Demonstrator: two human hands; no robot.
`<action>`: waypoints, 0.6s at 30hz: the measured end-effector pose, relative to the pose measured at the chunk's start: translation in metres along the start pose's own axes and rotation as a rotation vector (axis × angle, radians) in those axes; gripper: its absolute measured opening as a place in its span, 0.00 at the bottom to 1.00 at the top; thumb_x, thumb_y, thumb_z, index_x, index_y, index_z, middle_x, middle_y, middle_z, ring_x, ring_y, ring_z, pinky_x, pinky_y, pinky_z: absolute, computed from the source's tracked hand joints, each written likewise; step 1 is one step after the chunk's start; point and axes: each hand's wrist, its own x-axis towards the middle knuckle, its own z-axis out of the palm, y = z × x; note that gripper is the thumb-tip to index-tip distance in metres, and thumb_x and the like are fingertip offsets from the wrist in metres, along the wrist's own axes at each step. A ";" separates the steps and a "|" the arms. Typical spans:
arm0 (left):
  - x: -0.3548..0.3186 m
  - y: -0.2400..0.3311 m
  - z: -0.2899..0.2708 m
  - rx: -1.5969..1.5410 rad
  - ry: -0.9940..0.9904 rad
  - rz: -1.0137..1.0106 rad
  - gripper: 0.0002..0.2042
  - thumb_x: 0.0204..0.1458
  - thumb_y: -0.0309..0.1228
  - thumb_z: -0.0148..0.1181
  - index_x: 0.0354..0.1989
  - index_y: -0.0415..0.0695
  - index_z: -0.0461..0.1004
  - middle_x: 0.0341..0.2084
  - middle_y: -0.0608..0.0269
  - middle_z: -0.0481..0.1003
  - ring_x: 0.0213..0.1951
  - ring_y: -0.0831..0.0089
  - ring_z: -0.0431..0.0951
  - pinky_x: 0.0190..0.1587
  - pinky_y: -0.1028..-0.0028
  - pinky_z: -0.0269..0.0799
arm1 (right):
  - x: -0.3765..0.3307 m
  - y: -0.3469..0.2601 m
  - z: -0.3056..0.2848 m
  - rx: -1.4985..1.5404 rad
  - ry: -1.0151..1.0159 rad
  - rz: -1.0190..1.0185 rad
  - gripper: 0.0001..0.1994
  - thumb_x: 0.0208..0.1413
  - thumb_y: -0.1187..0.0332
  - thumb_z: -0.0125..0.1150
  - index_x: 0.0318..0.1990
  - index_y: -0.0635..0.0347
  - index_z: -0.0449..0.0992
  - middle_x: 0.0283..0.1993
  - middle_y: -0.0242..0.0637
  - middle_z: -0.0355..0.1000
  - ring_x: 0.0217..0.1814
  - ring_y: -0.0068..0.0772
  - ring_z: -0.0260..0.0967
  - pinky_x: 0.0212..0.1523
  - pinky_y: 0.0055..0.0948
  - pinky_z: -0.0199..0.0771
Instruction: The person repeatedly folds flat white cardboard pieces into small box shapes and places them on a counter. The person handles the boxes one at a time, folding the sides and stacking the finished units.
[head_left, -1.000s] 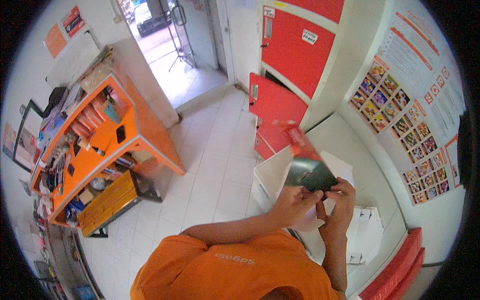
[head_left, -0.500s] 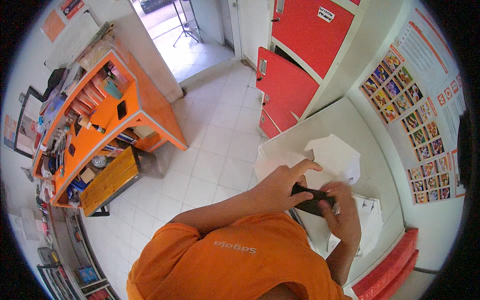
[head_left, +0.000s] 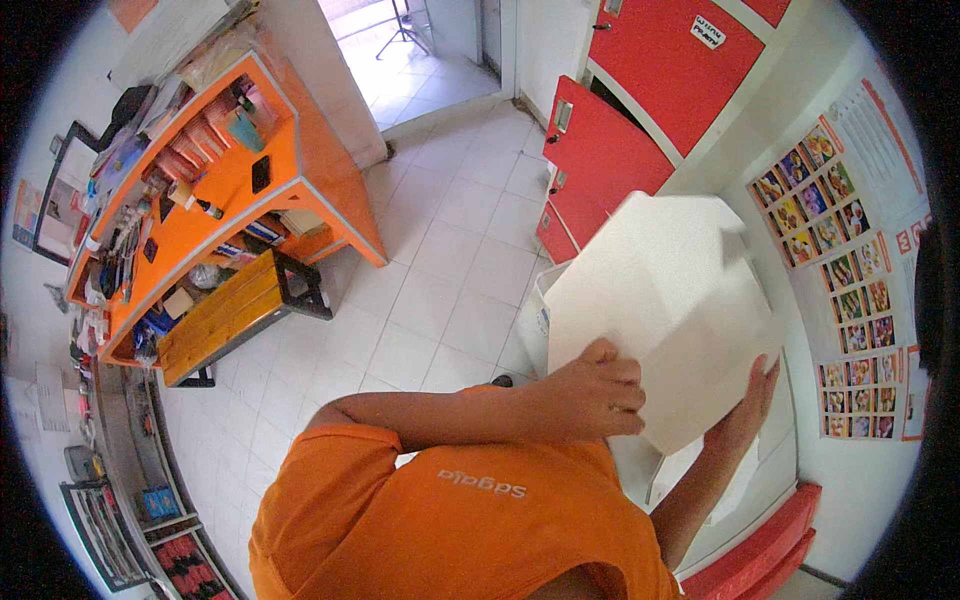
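Observation:
A large white cardboard sheet [head_left: 680, 310] with angled corners is raised above the white table [head_left: 783, 455] in front of me. My right hand [head_left: 748, 402] grips its right edge, the fingers showing along the side. Against its lower left part, my left hand [head_left: 608, 395] is closed with the fingers curled. Whether those fingers hold the edge or some small thing cannot be seen. Beneath the sheet, more white cardboard pieces [head_left: 682, 474] lie on the table, mostly covered.
Red lockers [head_left: 610, 155] stand beyond the table, one door ajar. To the left are an orange desk [head_left: 285, 160] with clutter and a wooden bench [head_left: 225, 320]. A red seat [head_left: 755, 560] is at the near right. Food posters [head_left: 830, 210] hang on the right wall.
The dark object that both hands held is out of sight. The white sheet has come up from the table into my right hand. My left hand has curled closed.

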 end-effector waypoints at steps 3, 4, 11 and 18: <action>-0.012 -0.003 0.010 -0.033 -0.164 -0.107 0.10 0.54 0.40 0.66 0.43 0.54 0.81 0.43 0.70 0.79 0.54 0.65 0.72 0.57 0.56 0.58 | -0.002 -0.013 -0.016 0.178 0.026 0.121 0.31 0.72 0.50 0.48 0.66 0.73 0.67 0.64 0.52 0.71 0.63 0.48 0.71 0.63 0.46 0.72; -0.016 -0.008 0.019 -0.031 -0.151 -0.199 0.13 0.55 0.40 0.66 0.47 0.53 0.80 0.45 0.68 0.79 0.57 0.64 0.72 0.59 0.55 0.59 | -0.009 -0.013 -0.022 0.257 0.035 0.097 0.33 0.71 0.48 0.50 0.66 0.75 0.66 0.65 0.52 0.70 0.63 0.48 0.71 0.62 0.46 0.74; 0.023 0.002 -0.016 -2.285 0.373 -0.891 0.24 0.61 0.36 0.67 0.62 0.40 0.69 0.53 0.56 0.78 0.57 0.62 0.78 0.60 0.59 0.77 | -0.064 -0.030 -0.013 -0.146 -0.631 -0.596 0.39 0.72 0.39 0.28 0.61 0.68 0.73 0.58 0.50 0.75 0.59 0.58 0.74 0.68 0.53 0.65; 0.015 0.008 0.031 -1.636 0.579 -0.997 0.20 0.65 0.32 0.61 0.62 0.40 0.67 0.51 0.59 0.78 0.51 0.66 0.80 0.54 0.65 0.82 | -0.067 -0.015 0.021 -0.450 -0.547 -0.599 0.40 0.70 0.36 0.33 0.67 0.65 0.70 0.65 0.55 0.66 0.72 0.56 0.61 0.73 0.50 0.57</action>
